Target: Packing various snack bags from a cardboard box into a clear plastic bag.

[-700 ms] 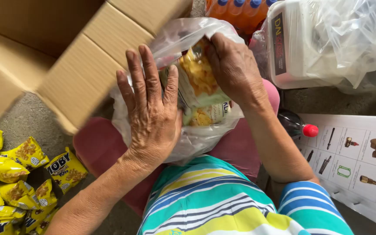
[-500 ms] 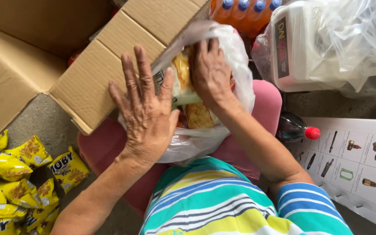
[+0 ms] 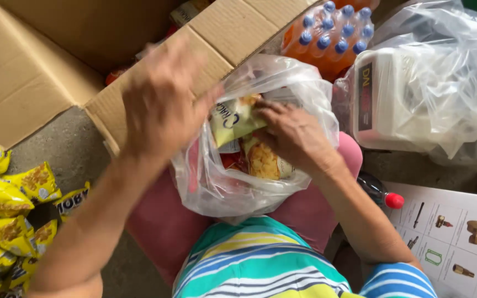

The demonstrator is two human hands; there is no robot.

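Since the earlier frame the left hand [image 3: 161, 105] has lifted off the bag [image 3: 222, 187] toward the box [image 3: 45, 66], blurred; its grip cannot be told. The bag sits on a pink seat [image 3: 161, 226] before the lap. The right hand [image 3: 293, 132] is inside it, fingers pinching a snack packet [image 3: 233, 118]. Yellow packets [image 3: 12, 215] lie left on the floor, orange bottles [image 3: 327, 38] beyond.

Left hand [image 3: 161, 102] motion-blurred, grip unclear

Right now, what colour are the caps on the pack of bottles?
Blue caps on orange bottles, clearest in the head view.
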